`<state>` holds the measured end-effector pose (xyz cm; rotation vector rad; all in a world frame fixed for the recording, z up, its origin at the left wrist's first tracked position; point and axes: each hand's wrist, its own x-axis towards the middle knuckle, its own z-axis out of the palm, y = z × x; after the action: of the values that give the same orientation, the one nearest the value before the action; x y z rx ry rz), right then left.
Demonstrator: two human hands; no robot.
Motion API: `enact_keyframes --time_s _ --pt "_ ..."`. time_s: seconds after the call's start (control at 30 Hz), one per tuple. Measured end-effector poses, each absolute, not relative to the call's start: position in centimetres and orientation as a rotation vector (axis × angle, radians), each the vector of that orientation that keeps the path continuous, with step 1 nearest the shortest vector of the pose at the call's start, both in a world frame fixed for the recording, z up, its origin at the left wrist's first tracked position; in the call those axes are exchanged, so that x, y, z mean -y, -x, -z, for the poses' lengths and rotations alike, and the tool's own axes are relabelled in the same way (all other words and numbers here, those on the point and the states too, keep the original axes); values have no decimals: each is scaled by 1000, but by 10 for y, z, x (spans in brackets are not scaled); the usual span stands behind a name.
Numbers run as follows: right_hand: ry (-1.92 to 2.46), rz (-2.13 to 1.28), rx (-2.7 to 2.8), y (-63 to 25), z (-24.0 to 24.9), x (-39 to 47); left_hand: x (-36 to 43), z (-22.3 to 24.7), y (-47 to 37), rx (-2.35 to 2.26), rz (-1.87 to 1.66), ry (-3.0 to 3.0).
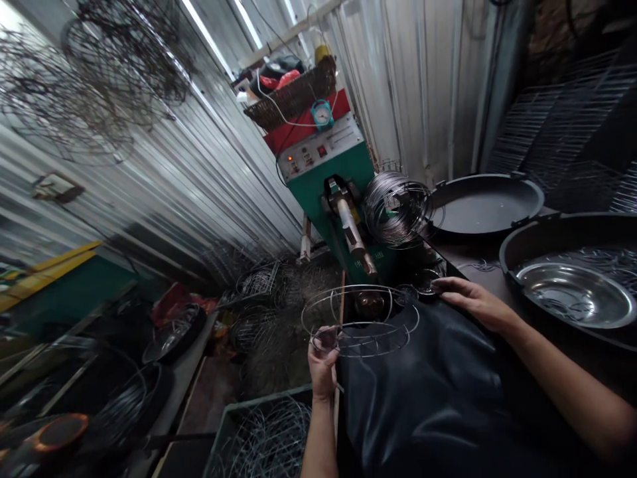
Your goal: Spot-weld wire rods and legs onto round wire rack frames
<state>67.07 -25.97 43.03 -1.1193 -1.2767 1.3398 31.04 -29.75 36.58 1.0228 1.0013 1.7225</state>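
Presently, wire frame (371, 324) pinched at its left edge by left hand (323, 362), right hand (470, 300) extended beside dark bowl (424, 283), its grip indeterminable.

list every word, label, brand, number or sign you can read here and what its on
Nothing can be read with certainty.
Green machine, lower front: pale characters, too small and blurred.
Control panel: tiny markings, unreadable.
Teal dial: face markings too small to read.

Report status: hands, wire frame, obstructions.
Left hand holding round wire frame. Right hand at small dark dish, contact unclear. Green machine directly ahead; clearance unclear.
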Motion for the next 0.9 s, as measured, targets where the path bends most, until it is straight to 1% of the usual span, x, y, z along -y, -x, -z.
enact_keyframes --time_s 0.2,0.37,0.57,0.9 --pt "1075 -1375 1460 -636 -436 262 296 -358 -316 -941 -1706 -850" --pt "974 -1627 1295 -625 -428 262 300 -351 -325 -950 -1646 -701" --pt "925 -1772 1162 -624 -415 265 303 -345 -335 -965 -1577 -593" --pt "967 -1621 1262 -620 -412 264 304 -331 -338 -941 -1488 -427"
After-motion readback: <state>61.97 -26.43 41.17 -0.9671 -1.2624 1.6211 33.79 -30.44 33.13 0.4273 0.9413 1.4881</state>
